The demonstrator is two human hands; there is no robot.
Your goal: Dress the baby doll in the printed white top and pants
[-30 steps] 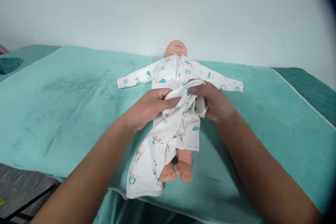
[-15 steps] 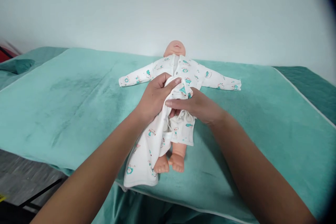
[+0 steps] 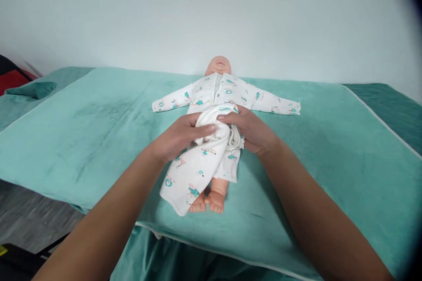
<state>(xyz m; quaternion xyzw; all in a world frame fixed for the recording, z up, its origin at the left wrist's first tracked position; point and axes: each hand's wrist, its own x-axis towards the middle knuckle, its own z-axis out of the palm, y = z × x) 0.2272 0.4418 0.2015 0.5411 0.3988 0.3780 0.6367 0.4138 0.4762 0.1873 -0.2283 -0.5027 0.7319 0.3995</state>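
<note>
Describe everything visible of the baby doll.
The baby doll, plastic-looking, lies on its back on a green cover, sleeves spread, bare feet nearest the camera. It wears a white printed top with front buttons, partly open. Its hands don't show. Printed cloth, held by the left hand and right hand, partly covers its legs.

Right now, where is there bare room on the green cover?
Bare patches on the green cover: left of the left forearm, and between the right forearm and the white seam. Crowded: over the baby doll, where left hand and right hand grip the printed baby garment.
</note>
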